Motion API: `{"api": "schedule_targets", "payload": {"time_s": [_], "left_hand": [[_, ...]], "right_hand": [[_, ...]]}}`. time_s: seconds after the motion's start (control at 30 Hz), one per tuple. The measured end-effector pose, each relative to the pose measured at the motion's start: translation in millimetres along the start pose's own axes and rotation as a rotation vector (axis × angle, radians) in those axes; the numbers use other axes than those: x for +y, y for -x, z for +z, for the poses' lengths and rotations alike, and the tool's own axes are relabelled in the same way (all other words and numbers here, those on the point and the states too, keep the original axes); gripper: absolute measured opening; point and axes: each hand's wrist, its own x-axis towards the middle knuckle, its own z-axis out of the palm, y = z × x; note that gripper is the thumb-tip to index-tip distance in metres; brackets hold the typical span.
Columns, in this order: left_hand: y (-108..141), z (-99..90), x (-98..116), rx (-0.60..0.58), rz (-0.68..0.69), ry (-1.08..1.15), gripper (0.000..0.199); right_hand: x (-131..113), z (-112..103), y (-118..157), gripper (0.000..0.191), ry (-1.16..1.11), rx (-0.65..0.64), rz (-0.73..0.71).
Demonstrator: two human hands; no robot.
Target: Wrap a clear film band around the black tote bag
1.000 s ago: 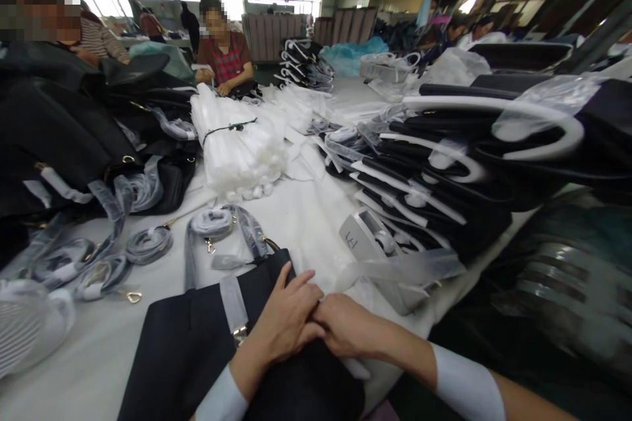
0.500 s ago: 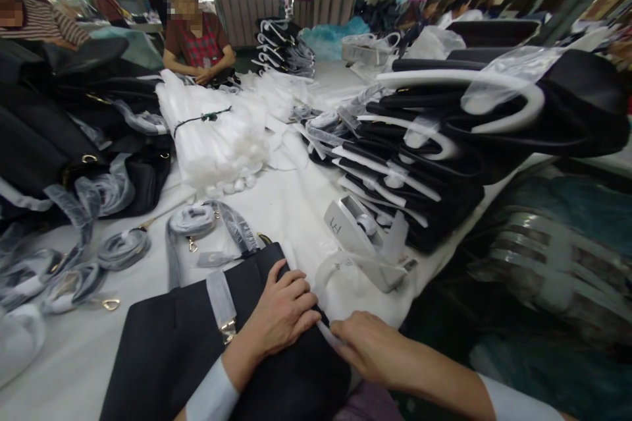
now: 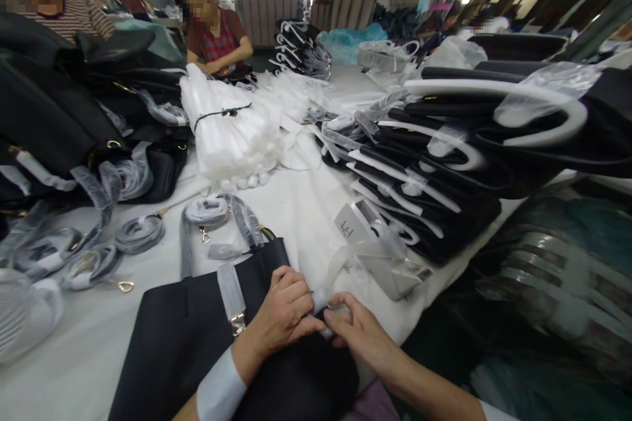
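While my left fingers (image 3: 302,304) curl at the right edge of the bag (image 3: 170,348) on the table (image 3: 301,203), their grip hidden from me, my right fingers (image 3: 348,303), nearer the dispenser (image 3: 347,218), pinch film (image 3: 338,264) beside that edge, its strip slanting away rightward.

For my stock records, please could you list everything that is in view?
Handbag: one, black, before the person
Left pile of bags: several, black, table's left
Right pile of bags: several, black and white, table's right
Far stack of bags: one, black and white, behind
Coiled straps: several, grey, left and beyond handbag
Tied bundle: one, white, mid-table
Tape dispenser: one, pale grey, right of handbag
Clear strip: one, whitish, at right fingertips
Ribbed thing: one, white, left edge
Plastic sheet: one, blue, background
Co-workers: several, mixed clothing, background
Smaller background things: uncountable
Left hand: one, bare, on handbag
Right hand: one, bare, pinching strip
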Motion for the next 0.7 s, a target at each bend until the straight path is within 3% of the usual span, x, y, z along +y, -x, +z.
{"api": "schedule_targets", "payload": {"time_s": [0.13,0.27,0.33,0.47,0.53,0.6,0.7], "left_hand": [[-3,1.9,-1,-0.070,-0.109,0.014,0.049],[-8,4.6,-3,-0.260,-0.251,-0.011,0.035],[-10,6.5,-4,-0.339,-0.295,-0.007,0.034],[-13,8.8,-5,-0.388,-0.331,-0.003,0.035],[-14,8.7,-5,-0.391,-0.336,-0.015,0.035],[-15,7.9,-5,-0.392,-0.336,-0.025,0.033],[-15,6.2,-4,-0.359,-0.351,-0.009,0.033]], "right_hand": [[0,4,-4,0.051,-0.006,0.037,0.044],[11,4,-9,0.054,0.030,-0.024,0.012],[13,1,-11,0.053,0.234,-0.020,-0.100],[-10,-7,-9,0.054,1.024,0.076,-0.225],[-26,-6,-5,0.050,1.181,0.142,-0.249],[-28,1,-5,0.045,1.083,0.182,-0.371],[0,15,-13,0.040,0.814,0.292,-0.619]]}}
